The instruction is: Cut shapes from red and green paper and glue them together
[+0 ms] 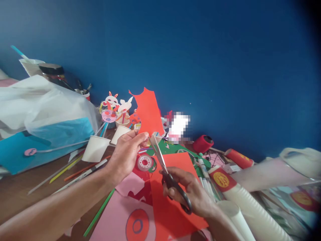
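Over the cluttered brown table [37, 179], the left hand [125, 152] pinches the lower edge of a cut red-orange paper sheet [149, 112] between thumb and fingers. Just right, the right hand [189, 189] is curled around the black handles of silver-bladed scissors [162, 160], their tips by the sheet's bottom edge.

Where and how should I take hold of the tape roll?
I'd pinch the tape roll by opposite sides of its outer rim, coming down from the near side: its round face points up, the left hand crowds its left, and something green its right.
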The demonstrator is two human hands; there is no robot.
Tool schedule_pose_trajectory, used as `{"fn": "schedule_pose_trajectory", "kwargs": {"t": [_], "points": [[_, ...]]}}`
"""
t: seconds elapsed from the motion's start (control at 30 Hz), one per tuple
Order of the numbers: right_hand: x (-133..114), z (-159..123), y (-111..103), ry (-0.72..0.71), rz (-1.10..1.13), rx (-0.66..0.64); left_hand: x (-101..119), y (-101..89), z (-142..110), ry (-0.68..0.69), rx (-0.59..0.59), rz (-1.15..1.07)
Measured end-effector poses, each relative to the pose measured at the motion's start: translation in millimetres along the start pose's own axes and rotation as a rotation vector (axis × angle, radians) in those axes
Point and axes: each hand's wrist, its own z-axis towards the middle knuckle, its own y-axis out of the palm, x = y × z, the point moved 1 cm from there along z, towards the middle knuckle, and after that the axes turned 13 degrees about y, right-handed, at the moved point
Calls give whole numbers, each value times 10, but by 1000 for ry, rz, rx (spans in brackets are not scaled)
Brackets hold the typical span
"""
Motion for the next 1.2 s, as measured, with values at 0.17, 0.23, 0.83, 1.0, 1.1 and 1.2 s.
{"fn": "schedule_pose_trajectory", "kwargs": {"t": [0.17,0.23,0.83,1.0,1.1,1.2], "points": [[-6,24,78,10,-55,107,21,11,8,-46,62,-64],[-4,23,92,14,-61,122,42,21,12,-44,79,-66],[222,190,299,-66,53,364,-169,208,-297,-310,28,-56],[180,184,303,-93,13,343,-222,197,-311,-309,10,-56],[168,181,302,-98,10,342,-242,191,-313,-312,-5,-59],[182,184,304,-104,11,346,-246,196,-314,-305,-9,-62]]}}
